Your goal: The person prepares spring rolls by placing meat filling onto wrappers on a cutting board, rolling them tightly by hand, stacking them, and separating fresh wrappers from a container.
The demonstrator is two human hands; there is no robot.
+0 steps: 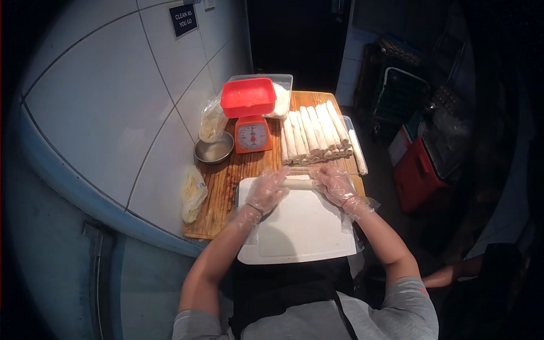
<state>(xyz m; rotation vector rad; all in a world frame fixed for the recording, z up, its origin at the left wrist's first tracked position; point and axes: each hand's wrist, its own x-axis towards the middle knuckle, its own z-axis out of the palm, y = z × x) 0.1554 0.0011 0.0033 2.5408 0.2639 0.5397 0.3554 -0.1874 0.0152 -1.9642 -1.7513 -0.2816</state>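
Observation:
Both my hands wear clear plastic gloves. A long white wrapped roll [300,184] lies across the far end of the white cutting board [300,232]. My left hand [270,190] is closed over its left end, and my right hand [335,185] over its right end. The fingertips are partly hidden by the shiny gloves. Just beyond my right hand, several similar white rolls [314,133] are stacked side by side, with greyish filling visible at their near ends. One more roll [357,151] lies apart at the stack's right.
An orange kitchen scale [253,136] with a red tray [248,101] stands on the wooden table [218,204]. Left of it are a metal bowl [215,152] and plastic bags [194,195]. A tiled wall borders the left. At right are a red cooler [419,178] and another person's arm [456,272].

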